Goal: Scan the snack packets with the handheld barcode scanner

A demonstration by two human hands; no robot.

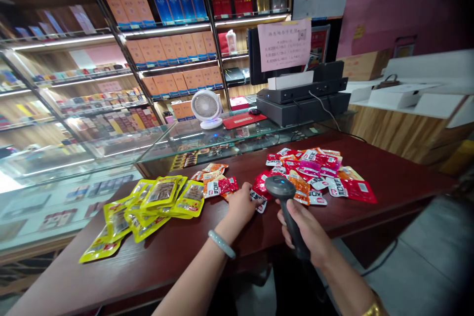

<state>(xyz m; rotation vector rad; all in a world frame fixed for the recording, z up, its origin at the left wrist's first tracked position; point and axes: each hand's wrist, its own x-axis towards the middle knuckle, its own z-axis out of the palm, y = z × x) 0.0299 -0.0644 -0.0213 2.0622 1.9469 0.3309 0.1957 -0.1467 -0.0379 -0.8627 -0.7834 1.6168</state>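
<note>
My right hand point(305, 229) is wrapped round the handle of a dark grey barcode scanner point(280, 187), its head tilted over the counter. My left hand point(240, 205), with a pale bangle on the wrist, has its fingers closed on the edge of a red and white snack packet point(261, 186) beside the scanner head. To the right spreads a loose heap of small red, orange and pink snack packets point(313, 168). A few similar packets point(224, 185) lie left of my left hand. Further left is a pile of yellow snack packets point(163, 192) with clear windows.
Everything lies on a dark red wooden counter point(177, 261). Behind it stand a glass display case point(177, 138), a white fan point(206, 109) and a monitor point(255, 59) with a pink notice. Boxes fill the back shelves. A cable point(381, 259) hangs at the right.
</note>
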